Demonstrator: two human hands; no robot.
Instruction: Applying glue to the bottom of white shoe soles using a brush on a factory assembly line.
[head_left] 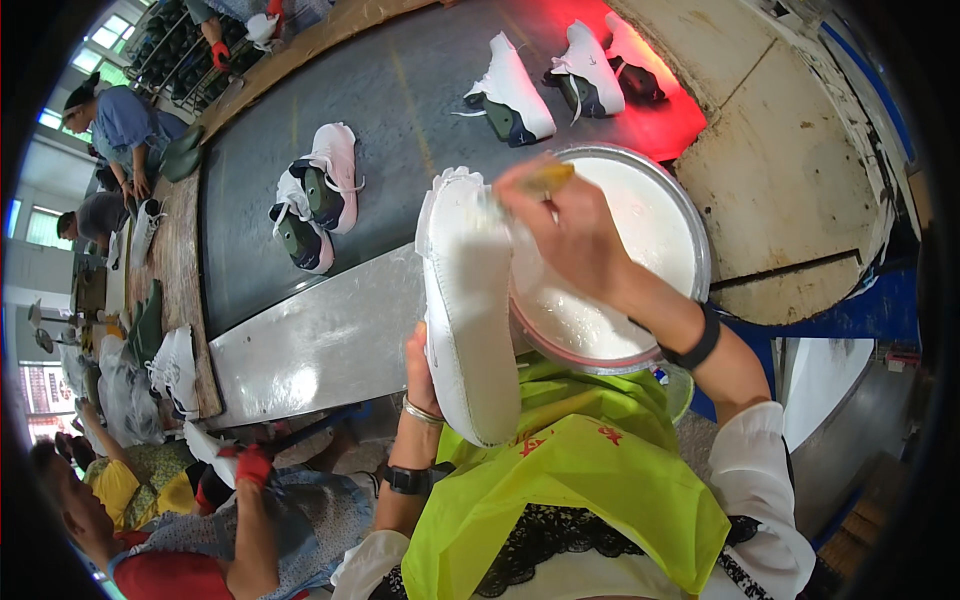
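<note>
My left hand (420,375) grips a white shoe upper (468,340) from its left side, with the pale bottom turned up toward me. Most of those fingers are hidden behind the shoe. My right hand (580,235), smeared by motion, is closed round a brush (548,180) with a yellow handle. Its blurred bristle end is at the upper right part of the shoe bottom. Under my right hand sits a wide round metal basin (702,225) holding white liquid (640,215), close to the shoe's right side.
A dark conveyor belt (400,110) carries several white and dark green shoes (330,180); red light falls on its far right end. A metal ledge (300,350) runs along its near edge. Co-workers, one in red gloves (253,465), stand at the left. Worn machine housing (790,180) is at the right.
</note>
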